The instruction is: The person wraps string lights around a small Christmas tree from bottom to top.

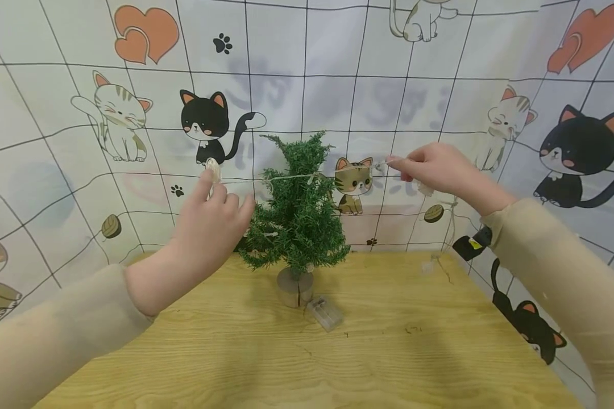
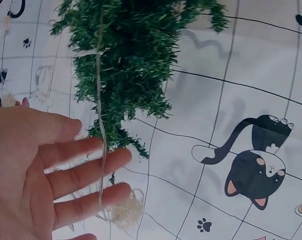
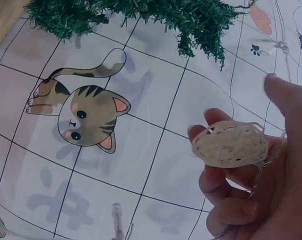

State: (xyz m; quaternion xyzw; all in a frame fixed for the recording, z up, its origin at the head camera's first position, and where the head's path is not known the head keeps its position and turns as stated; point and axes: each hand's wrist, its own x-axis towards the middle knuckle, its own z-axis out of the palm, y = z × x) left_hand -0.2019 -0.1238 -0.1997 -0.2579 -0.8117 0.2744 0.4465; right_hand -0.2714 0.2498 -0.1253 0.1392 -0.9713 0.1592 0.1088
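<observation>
A small green artificial Christmas tree [image 1: 304, 216] stands on a wooden base [image 1: 289, 288]. A thin string of lights [image 1: 286, 178] stretches across its front between both hands. My left hand [image 1: 210, 227] is left of the tree with fingers extended; in the left wrist view the cord crosses them, and a cream woven ball [image 2: 127, 210] hangs by the fingertips. On the tree's right, my right hand [image 1: 437, 167] pinches the cord. In the right wrist view, another cream woven ball [image 3: 231, 144] lies against its curled fingers.
A clear battery box [image 1: 324, 313] lies on the wooden table [image 1: 266, 369] before the tree base. More cord [image 1: 452, 221] hangs below the right wrist. Beside the right sleeve is a black object [image 1: 472, 244] with a yellow mark. A cat-print cloth [image 1: 286, 102] covers the walls.
</observation>
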